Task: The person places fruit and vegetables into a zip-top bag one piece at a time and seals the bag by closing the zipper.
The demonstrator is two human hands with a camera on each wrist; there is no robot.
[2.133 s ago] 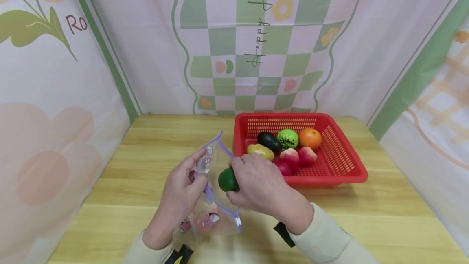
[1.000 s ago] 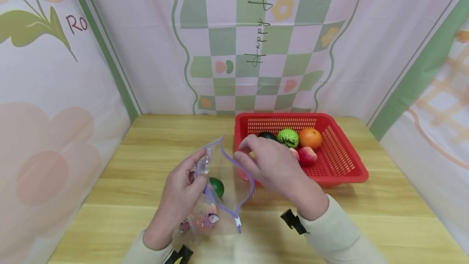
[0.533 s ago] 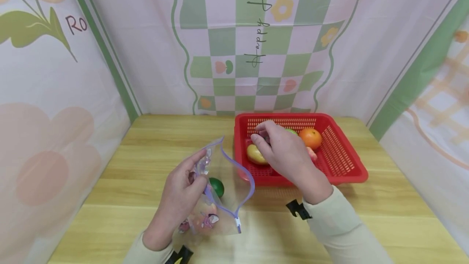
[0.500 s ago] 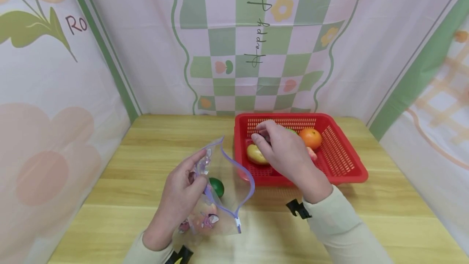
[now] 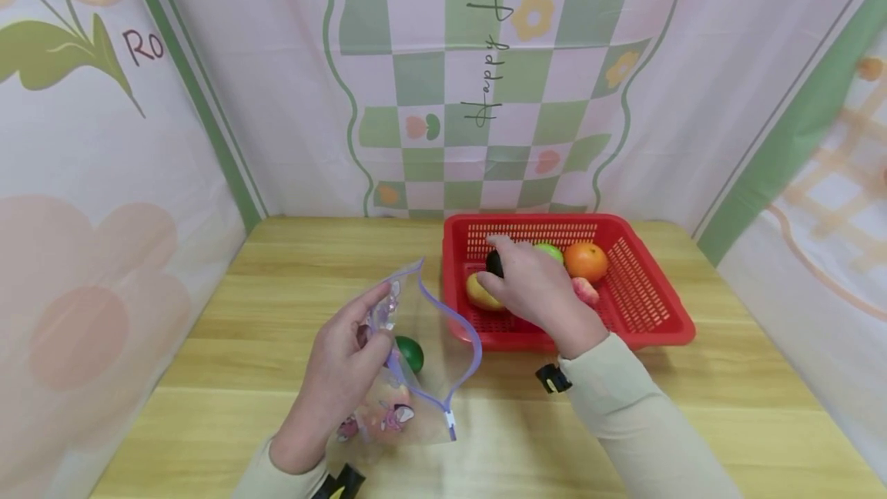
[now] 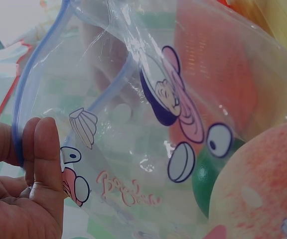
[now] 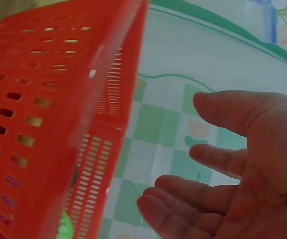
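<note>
Okay, dark fruit (image 5: 493,263) sat below my spread, empty right fingers (image 5: 503,247), long axis hidden; left fingers (image 5: 367,301) pinched the bag (image 5: 424,416).

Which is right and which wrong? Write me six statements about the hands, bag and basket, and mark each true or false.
1. The left hand holds the bag. True.
2. The bag is sealed. False: it gapes open.
3. The orange lies in the basket. True.
4. The basket is blue. False: it is red.
5. The right hand holds nothing. True.
6. Only one fruit is in the bag. False: a dark green fruit and a peach both show.
</note>
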